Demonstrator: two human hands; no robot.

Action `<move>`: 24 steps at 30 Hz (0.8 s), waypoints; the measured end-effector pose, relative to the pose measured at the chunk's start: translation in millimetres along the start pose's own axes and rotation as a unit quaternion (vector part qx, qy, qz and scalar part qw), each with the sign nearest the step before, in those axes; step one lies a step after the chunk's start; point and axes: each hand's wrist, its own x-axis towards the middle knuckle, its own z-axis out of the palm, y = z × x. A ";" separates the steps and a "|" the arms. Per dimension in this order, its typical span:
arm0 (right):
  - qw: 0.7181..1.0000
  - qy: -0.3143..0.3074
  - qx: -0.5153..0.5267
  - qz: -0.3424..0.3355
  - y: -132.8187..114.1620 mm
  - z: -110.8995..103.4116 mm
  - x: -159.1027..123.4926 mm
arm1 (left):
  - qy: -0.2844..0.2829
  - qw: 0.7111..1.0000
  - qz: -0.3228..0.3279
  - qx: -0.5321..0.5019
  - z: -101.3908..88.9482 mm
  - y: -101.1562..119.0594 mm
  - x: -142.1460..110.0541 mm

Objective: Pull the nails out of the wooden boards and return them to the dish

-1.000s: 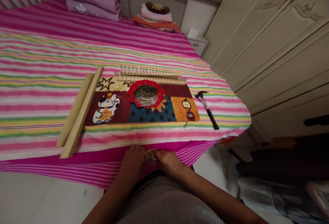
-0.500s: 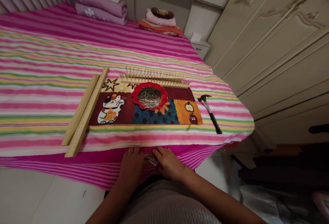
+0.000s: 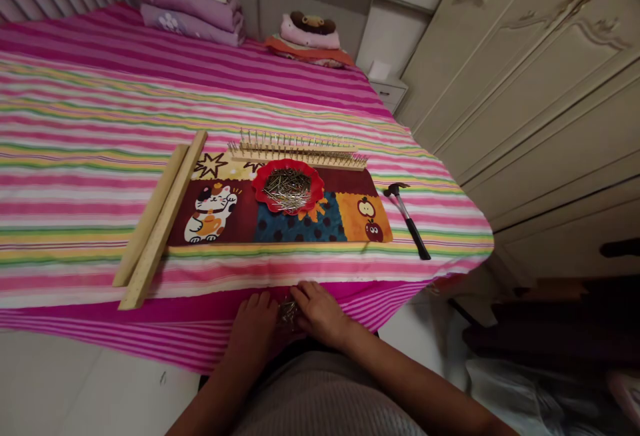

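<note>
Close to my body, at the front edge of the bed, I have a small clear bag of nails [image 3: 288, 312] between my hands. My left hand [image 3: 254, 323] grips its left side, knuckles up, with the thumb hidden. On the other side, my right hand [image 3: 323, 314] is closed round the bag, its fingers reaching over the top. Beyond them, a red scalloped bowl [image 3: 257, 189] full of loose nails rests on a patterned mat [image 3: 300, 231]. Behind the bowl lie two wooden strips [image 3: 300, 157] with rows of nails standing upright in them.
Two wooden bars [image 3: 163, 223] lie slanted at the mat's left. A claw hammer [image 3: 409, 221] with a black handle is at its right. Folded bedding [image 3: 183, 3] and a small pillow pile [image 3: 310, 35] sit at the headboard. A wardrobe [image 3: 510, 89] stands on the right.
My right hand has shifted slightly left, closer to my left hand, and the bag of nails has changed shape between them. The view has moved a little; the other things stay put.
</note>
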 end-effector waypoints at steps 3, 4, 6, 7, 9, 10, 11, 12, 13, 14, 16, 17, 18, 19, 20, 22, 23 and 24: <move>1.000 -0.003 0.006 -0.016 2.0 0.2 -1.1 | 0.008 1.000 0.012 -0.007 3.4 -0.7 2.7; 1.000 -0.010 0.013 -0.017 1.9 1.3 -0.7 | 0.013 1.000 0.019 -0.011 4.5 -0.5 4.7; 0.999 -0.024 0.039 -0.021 0.0 3.9 0.7 | 0.028 0.999 0.031 -0.018 6.8 -1.0 8.7; 0.998 -0.025 0.055 -0.025 -1.5 5.2 1.3 | 0.037 0.998 0.036 -0.022 8.2 -2.3 9.9; 0.996 -0.019 0.079 -0.033 -4.9 6.5 1.8 | 0.063 0.997 0.043 -0.029 12.0 -7.7 9.2; 0.996 -0.016 0.081 -0.034 -6.5 6.3 1.8 | 0.078 0.995 0.045 -0.032 14.5 -11.9 6.8; 0.997 -0.016 0.076 -0.031 -7.8 5.5 1.5 | 0.093 0.994 0.047 -0.034 17.5 -16.6 3.0; 0.997 -0.018 0.065 -0.026 -8.7 4.1 1.3 | 0.108 0.992 0.049 -0.037 20.8 -21.7 -2.1; 0.998 -0.023 0.052 -0.021 -9.2 2.2 1.2 | 0.120 0.990 0.054 -0.039 24.2 -26.6 -8.2; 0.999 -0.031 0.040 -0.018 -9.3 0.1 1.2 | 0.130 0.989 0.062 -0.041 27.6 -30.9 -14.8; 0.998 -0.051 0.030 -0.022 -7.9 -3.9 1.3 | 0.139 0.985 0.088 -0.046 33.2 -36.3 -27.4; 0.997 -0.059 0.029 -0.027 -6.6 -5.3 1.3 | 0.140 0.984 0.103 -0.049 35.2 -37.2 -32.4; 0.997 -0.063 0.029 -0.032 -5.1 -6.1 1.2 | 0.140 0.982 0.117 -0.051 36.4 -36.8 -36.1; 0.997 -0.064 0.027 -0.036 -3.6 -6.1 1.1 | 0.139 0.981 0.126 -0.053 36.8 -35.4 -38.2; 0.997 -0.062 0.022 -0.037 -2.3 -5.5 1.0 | 0.138 0.980 0.130 -0.054 36.6 -33.3 -38.8; 0.998 -0.053 0.004 -0.033 -1.0 -2.7 1.1 | 0.129 0.981 0.131 -0.054 34.7 -28.2 -36.9; 0.998 -0.051 -0.006 -0.031 -1.1 -1.1 1.4 | 0.122 0.982 0.131 -0.053 33.2 -25.5 -35.1; 0.998 -0.052 -0.014 -0.030 -1.4 0.2 1.9 | 0.113 0.983 0.132 -0.051 31.5 -23.0 -33.1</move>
